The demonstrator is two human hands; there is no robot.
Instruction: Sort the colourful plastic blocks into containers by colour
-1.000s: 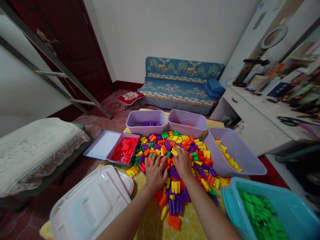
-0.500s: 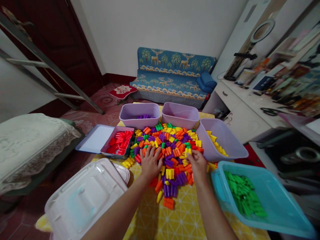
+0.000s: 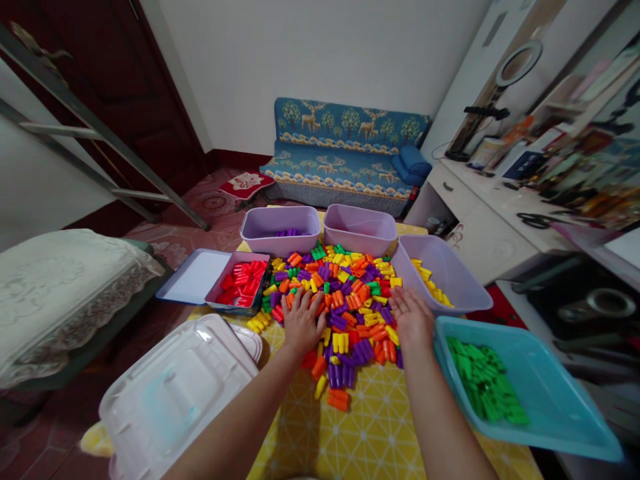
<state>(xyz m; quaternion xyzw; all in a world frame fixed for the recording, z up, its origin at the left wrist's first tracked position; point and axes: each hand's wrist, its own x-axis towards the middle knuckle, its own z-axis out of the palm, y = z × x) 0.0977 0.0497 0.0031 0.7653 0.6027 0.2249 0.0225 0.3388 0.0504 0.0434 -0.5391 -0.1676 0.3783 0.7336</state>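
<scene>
I have the left hand [image 3: 301, 322] palm down on the near left part of a wide pile of coloured pieces [image 3: 340, 300], its fingers spread apart across them; the palm hides what is beneath, so I can't tell whether it pins a piece. My right hand [image 3: 414, 319] is at the pile's right edge, fingers loosely apart and palm turned partly up, the fingertips just beside a yellow block.

Between the two hands the pile is a mix of orange, purple, yellow, red and green, some pieces joined side by side into small blocks. At its near end, purple pieces, a single yellow piece and an orange block [image 3: 339, 400] rest on the yellow patterned cloth of the counter [image 3: 350, 440].

Around the pile I see the containers. To the left, a flat tin [image 3: 213, 293] lies open, its lid folded out leftward, with red pieces [image 3: 245, 283] inside. Along the far side, a far left lilac tub [image 3: 280, 248] holds purple pieces, with a far right lilac tub [image 3: 356, 245] just beside it. To the right, a third lilac tub [image 3: 457, 273] contains yellow pieces [image 3: 433, 285]. Near right, a blue tub [image 3: 555, 393] has green pieces [image 3: 485, 380] heaped at its left. Near left, a pale translucent lid [image 3: 180, 393] lies beside my left forearm. Beyond the counter is a blue sofa [image 3: 345, 157].
</scene>
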